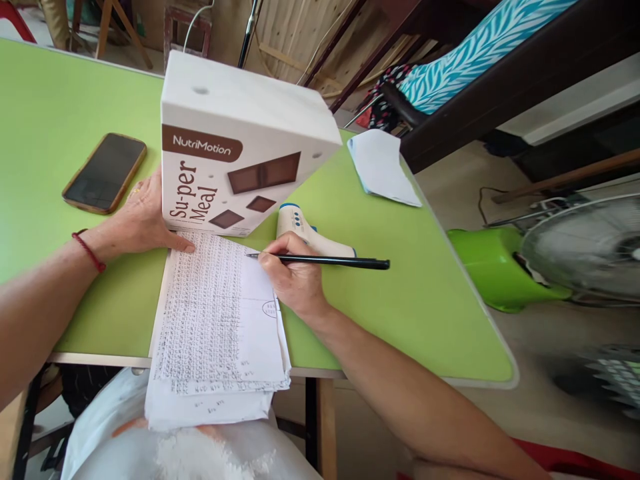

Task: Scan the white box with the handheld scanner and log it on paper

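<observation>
A stack of paper sheets [200, 313], covered in close rows of handwriting, hangs partly over the table's near edge. In my right hand [300, 277] is a black pen [345, 262], its tip at the upper right of the top sheet. My left hand [143, 217] lies open, thumb on the sheet's top left corner; its other fingers stretch beside the white NutriMotion box [280, 120] and are partly hidden by it. The box stands upright just beyond the paper. Behind my right hand lies a white and blue handheld thermometer [320, 240], partly covered.
A phone in a brown case [106, 172] rests left of the box on the green table [400, 300]. Folded white paper [383, 167] lies near the right edge. Beyond that edge are a green bin [480, 267] and a fan [595, 247].
</observation>
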The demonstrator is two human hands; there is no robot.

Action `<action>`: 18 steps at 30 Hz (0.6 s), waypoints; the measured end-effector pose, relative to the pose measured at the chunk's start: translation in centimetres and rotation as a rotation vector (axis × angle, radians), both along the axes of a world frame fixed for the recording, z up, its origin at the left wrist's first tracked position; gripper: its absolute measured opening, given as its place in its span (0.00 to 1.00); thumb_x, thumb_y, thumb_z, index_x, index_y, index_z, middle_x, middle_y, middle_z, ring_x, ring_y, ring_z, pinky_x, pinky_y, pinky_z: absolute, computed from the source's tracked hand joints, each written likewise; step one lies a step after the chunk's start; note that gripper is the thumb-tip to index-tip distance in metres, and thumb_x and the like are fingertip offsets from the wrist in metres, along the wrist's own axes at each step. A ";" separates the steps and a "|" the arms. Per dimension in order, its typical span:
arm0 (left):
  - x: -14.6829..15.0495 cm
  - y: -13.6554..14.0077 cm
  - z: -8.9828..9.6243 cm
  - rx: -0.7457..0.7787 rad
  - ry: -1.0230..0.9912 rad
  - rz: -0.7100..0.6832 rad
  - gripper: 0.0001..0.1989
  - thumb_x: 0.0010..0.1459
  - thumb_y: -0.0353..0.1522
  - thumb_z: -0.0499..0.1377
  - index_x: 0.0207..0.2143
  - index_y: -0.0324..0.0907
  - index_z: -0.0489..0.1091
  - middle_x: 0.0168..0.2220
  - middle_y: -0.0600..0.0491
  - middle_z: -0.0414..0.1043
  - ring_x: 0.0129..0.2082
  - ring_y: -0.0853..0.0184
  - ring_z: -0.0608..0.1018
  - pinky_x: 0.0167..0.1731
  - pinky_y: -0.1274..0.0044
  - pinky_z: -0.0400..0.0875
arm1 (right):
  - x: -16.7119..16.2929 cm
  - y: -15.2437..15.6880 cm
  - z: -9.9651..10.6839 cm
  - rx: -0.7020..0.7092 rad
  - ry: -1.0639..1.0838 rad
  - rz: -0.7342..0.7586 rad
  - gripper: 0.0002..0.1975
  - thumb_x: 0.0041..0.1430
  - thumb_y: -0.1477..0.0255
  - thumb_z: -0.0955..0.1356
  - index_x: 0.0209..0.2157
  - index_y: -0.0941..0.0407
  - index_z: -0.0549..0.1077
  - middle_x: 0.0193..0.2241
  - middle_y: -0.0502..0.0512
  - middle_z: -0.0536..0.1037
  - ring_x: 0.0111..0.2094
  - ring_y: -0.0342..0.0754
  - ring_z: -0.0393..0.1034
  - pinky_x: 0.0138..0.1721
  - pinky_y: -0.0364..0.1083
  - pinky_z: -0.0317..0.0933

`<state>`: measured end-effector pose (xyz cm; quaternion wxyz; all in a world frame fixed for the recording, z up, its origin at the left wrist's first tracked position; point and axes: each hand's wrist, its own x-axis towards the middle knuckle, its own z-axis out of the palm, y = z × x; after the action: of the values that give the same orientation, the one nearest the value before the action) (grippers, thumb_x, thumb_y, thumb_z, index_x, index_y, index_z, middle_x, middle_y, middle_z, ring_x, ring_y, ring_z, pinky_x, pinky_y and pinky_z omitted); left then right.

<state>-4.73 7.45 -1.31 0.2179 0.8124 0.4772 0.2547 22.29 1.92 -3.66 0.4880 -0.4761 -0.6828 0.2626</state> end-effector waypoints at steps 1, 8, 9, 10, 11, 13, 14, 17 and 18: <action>0.0 0.0 0.0 -0.007 0.025 0.017 0.52 0.32 0.54 0.73 0.59 0.49 0.63 0.63 0.47 0.59 0.62 0.34 0.60 0.60 0.42 0.53 | 0.0 0.0 0.0 0.000 -0.001 -0.012 0.07 0.49 0.73 0.65 0.21 0.52 0.63 0.16 0.43 0.65 0.19 0.41 0.57 0.21 0.43 0.54; 0.2 0.0 0.3 -0.044 0.073 0.052 0.52 0.30 0.55 0.73 0.58 0.47 0.63 0.63 0.45 0.57 0.62 0.36 0.59 0.61 0.46 0.54 | -0.1 0.0 -0.1 0.005 -0.040 -0.008 0.07 0.49 0.73 0.65 0.21 0.52 0.62 0.16 0.43 0.65 0.18 0.40 0.56 0.20 0.42 0.53; 0.2 0.0 0.3 -0.045 0.067 0.054 0.53 0.30 0.55 0.73 0.58 0.47 0.63 0.63 0.45 0.57 0.62 0.35 0.59 0.61 0.46 0.54 | 0.0 0.0 -0.2 0.000 -0.047 -0.008 0.07 0.49 0.73 0.65 0.21 0.52 0.62 0.16 0.43 0.65 0.19 0.40 0.56 0.20 0.42 0.53; 0.2 0.0 0.3 -0.044 0.060 0.053 0.53 0.30 0.55 0.73 0.59 0.48 0.62 0.63 0.45 0.57 0.62 0.35 0.59 0.60 0.46 0.54 | 0.0 0.0 -0.2 -0.005 -0.049 -0.009 0.07 0.49 0.73 0.65 0.21 0.52 0.62 0.16 0.43 0.64 0.19 0.40 0.56 0.20 0.42 0.53; 0.2 0.0 0.3 -0.040 0.057 0.050 0.53 0.30 0.55 0.73 0.59 0.49 0.62 0.63 0.46 0.56 0.62 0.35 0.59 0.60 0.45 0.54 | 0.0 0.0 -0.2 -0.010 -0.046 -0.009 0.07 0.49 0.73 0.65 0.21 0.52 0.62 0.16 0.43 0.64 0.19 0.40 0.56 0.21 0.42 0.53; 0.2 0.0 0.3 -0.028 0.058 0.049 0.52 0.30 0.54 0.73 0.58 0.49 0.62 0.62 0.45 0.57 0.61 0.35 0.59 0.59 0.46 0.55 | 0.0 0.0 -0.2 -0.018 -0.033 -0.011 0.07 0.49 0.72 0.65 0.21 0.51 0.62 0.16 0.43 0.64 0.19 0.41 0.56 0.21 0.43 0.54; 0.2 0.0 0.3 -0.025 0.063 0.050 0.52 0.30 0.54 0.73 0.57 0.48 0.62 0.62 0.45 0.57 0.61 0.35 0.60 0.59 0.46 0.56 | 0.0 0.0 -0.2 -0.021 -0.024 -0.012 0.07 0.49 0.72 0.65 0.21 0.51 0.62 0.16 0.43 0.64 0.19 0.41 0.56 0.21 0.43 0.54; 0.2 0.0 0.3 -0.022 0.076 0.058 0.52 0.30 0.54 0.73 0.57 0.46 0.63 0.63 0.44 0.56 0.62 0.36 0.60 0.60 0.47 0.56 | 0.0 0.0 -0.3 -0.015 -0.012 -0.011 0.06 0.49 0.73 0.65 0.21 0.51 0.62 0.16 0.43 0.64 0.19 0.41 0.56 0.21 0.43 0.54; 0.2 0.0 0.2 -0.024 0.078 0.057 0.52 0.30 0.54 0.73 0.57 0.46 0.63 0.63 0.44 0.56 0.62 0.36 0.59 0.60 0.47 0.56 | 0.0 0.1 -0.3 -0.009 -0.008 -0.010 0.06 0.49 0.73 0.65 0.21 0.51 0.62 0.16 0.43 0.64 0.19 0.41 0.56 0.21 0.43 0.54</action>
<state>-4.54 7.44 -1.07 0.2013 0.8050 0.5114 0.2234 22.31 1.97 -3.95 0.4843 -0.4827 -0.6813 0.2611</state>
